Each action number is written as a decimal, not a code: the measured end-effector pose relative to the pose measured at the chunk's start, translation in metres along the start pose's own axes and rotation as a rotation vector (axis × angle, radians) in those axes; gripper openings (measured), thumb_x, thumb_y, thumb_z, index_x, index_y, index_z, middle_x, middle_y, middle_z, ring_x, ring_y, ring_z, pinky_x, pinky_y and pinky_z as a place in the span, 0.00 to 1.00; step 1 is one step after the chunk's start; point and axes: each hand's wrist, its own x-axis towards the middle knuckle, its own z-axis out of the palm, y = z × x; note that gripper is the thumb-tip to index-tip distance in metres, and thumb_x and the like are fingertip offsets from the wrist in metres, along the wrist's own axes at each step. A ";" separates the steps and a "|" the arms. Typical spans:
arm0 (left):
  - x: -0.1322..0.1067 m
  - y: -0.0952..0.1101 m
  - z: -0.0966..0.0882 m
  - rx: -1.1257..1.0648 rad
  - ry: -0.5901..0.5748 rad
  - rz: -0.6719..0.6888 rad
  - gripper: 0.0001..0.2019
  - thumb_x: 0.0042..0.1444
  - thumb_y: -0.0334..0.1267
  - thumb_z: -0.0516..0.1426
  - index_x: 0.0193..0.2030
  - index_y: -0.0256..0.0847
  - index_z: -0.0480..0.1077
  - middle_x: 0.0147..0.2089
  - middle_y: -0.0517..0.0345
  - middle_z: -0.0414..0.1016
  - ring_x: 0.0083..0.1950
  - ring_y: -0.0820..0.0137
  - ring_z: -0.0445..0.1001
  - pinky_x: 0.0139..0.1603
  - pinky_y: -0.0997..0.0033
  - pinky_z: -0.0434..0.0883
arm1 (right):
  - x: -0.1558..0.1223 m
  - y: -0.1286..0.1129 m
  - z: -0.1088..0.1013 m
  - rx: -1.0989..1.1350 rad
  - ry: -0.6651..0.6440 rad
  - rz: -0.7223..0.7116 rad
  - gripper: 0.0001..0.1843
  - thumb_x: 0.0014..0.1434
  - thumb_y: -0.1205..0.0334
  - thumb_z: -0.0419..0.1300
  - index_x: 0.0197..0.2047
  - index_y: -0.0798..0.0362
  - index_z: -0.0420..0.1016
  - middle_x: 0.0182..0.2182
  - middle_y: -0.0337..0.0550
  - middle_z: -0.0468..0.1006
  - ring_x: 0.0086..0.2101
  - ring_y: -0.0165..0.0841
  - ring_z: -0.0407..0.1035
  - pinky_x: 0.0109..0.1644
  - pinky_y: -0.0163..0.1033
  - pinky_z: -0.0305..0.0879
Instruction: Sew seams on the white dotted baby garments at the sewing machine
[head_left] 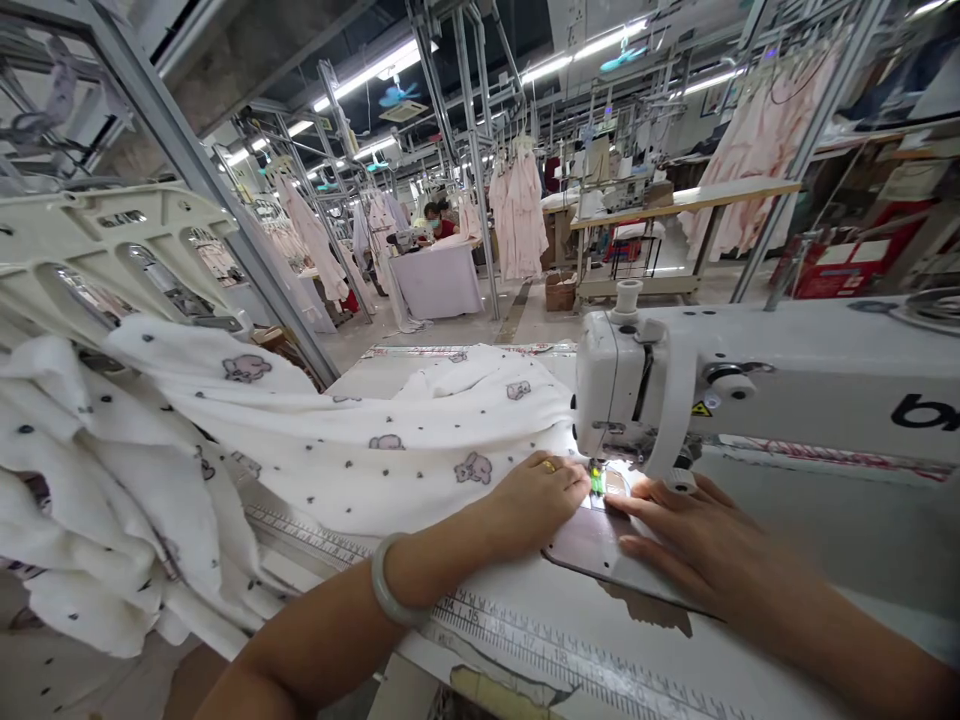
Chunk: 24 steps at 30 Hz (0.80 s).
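Pale pink garments (519, 205) hang from overhead rails in the aisle. Left of them a seated person in red (442, 222) works behind a white-draped table (439, 285). A cardboard box (560, 291) sits on the floor, with red crates (847, 265) far right. Fluorescent tube lights (375, 70) and a teal ceiling fan (399, 95) hang above.

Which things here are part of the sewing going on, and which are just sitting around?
In use: left hand, right hand, white printed fabric, sewing machine, needle plate.
Lying about: cardboard box, hanging pink garments, white plastic rack.
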 end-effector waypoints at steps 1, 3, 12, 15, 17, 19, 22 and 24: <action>0.000 0.000 0.001 0.007 -0.001 -0.003 0.17 0.71 0.25 0.49 0.63 0.30 0.67 0.65 0.42 0.75 0.69 0.61 0.70 0.71 0.62 0.64 | 0.000 0.000 0.000 0.001 0.000 -0.001 0.20 0.77 0.46 0.51 0.63 0.42 0.73 0.50 0.40 0.83 0.43 0.39 0.79 0.56 0.53 0.66; 0.000 0.001 0.002 0.013 -0.001 -0.004 0.18 0.70 0.26 0.50 0.64 0.30 0.67 0.65 0.42 0.74 0.68 0.61 0.71 0.71 0.62 0.64 | 0.001 0.000 -0.001 0.001 0.001 0.002 0.20 0.77 0.46 0.49 0.60 0.42 0.75 0.49 0.41 0.83 0.43 0.39 0.79 0.55 0.53 0.67; 0.000 -0.001 0.006 -0.037 0.008 -0.002 0.21 0.66 0.24 0.52 0.64 0.25 0.66 0.64 0.36 0.74 0.69 0.57 0.70 0.72 0.58 0.65 | 0.001 0.001 -0.003 -0.005 0.017 0.002 0.18 0.77 0.47 0.50 0.58 0.41 0.76 0.45 0.37 0.84 0.42 0.38 0.79 0.57 0.54 0.66; 0.000 -0.002 0.008 -0.067 0.009 -0.002 0.21 0.66 0.24 0.52 0.65 0.25 0.66 0.65 0.37 0.73 0.70 0.57 0.68 0.73 0.58 0.64 | -0.001 0.004 0.000 0.013 0.012 0.007 0.18 0.77 0.46 0.49 0.58 0.41 0.76 0.46 0.38 0.84 0.42 0.39 0.79 0.57 0.53 0.66; -0.001 -0.003 0.008 -0.082 0.013 -0.003 0.22 0.65 0.24 0.53 0.65 0.25 0.65 0.66 0.37 0.73 0.70 0.57 0.68 0.73 0.58 0.63 | -0.001 0.005 0.001 0.020 0.006 0.015 0.19 0.77 0.45 0.49 0.58 0.41 0.77 0.47 0.39 0.84 0.43 0.39 0.79 0.57 0.52 0.66; -0.002 -0.003 0.007 -0.093 0.010 -0.004 0.24 0.62 0.23 0.54 0.65 0.25 0.65 0.66 0.37 0.73 0.71 0.57 0.67 0.73 0.58 0.63 | 0.001 0.003 0.000 0.021 0.004 0.025 0.19 0.77 0.45 0.49 0.56 0.41 0.78 0.46 0.39 0.84 0.42 0.39 0.79 0.56 0.52 0.67; -0.003 -0.003 0.007 -0.095 0.003 -0.003 0.24 0.62 0.24 0.54 0.66 0.26 0.65 0.66 0.39 0.73 0.71 0.58 0.67 0.74 0.59 0.62 | 0.007 -0.002 -0.003 0.017 -0.013 0.041 0.20 0.77 0.45 0.49 0.55 0.41 0.79 0.45 0.39 0.84 0.41 0.39 0.79 0.54 0.52 0.68; -0.003 -0.004 0.010 -0.101 0.017 -0.006 0.23 0.64 0.26 0.54 0.66 0.26 0.66 0.67 0.41 0.73 0.71 0.59 0.67 0.74 0.60 0.62 | 0.008 -0.001 -0.004 -0.004 -0.019 0.042 0.18 0.76 0.46 0.50 0.56 0.40 0.79 0.45 0.39 0.85 0.42 0.40 0.80 0.56 0.54 0.68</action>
